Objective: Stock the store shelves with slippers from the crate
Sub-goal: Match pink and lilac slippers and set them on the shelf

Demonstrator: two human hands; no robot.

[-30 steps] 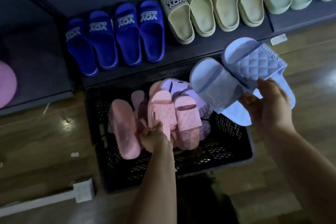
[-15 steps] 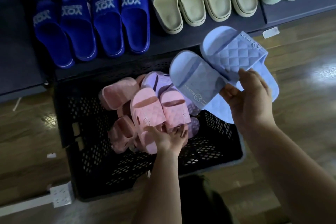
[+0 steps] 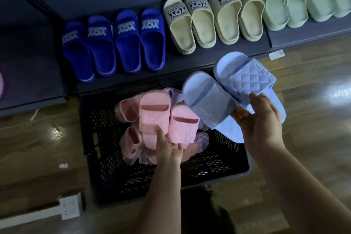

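The wooden floor filled most of the view, shiny with glare patches. Along the top ran the dark shelf, low and set right behind the black crate, whose far wall touched the shelf's front edge.

On the shelf, three groups stood in a row, toes pointing away. There were four dark blue slippers on the left and four cream slippers in the middle, both groups with lettering on the straps. Pale green slippers ran off the right side.

And up over the crate's far right corner was the light blue pair, two quilted slippers fanned apart, one overlapping the other. The right hand grasped them at the heel ends, with the thumb on top and the fingers curled underneath.

Down in the crate, the pink pair lay side by side on top of the heap. The left hand had hold of it at the near end, the thumb pressing on the left slipper's strap and the fingers tucked beneath. More loose pink slippers sat just beside and under them. A lilac slipper peeked out below on the right.

On the floor at lower left lay a white power strip, well apart from the crate. A small white tag hung on the shelf's edge.
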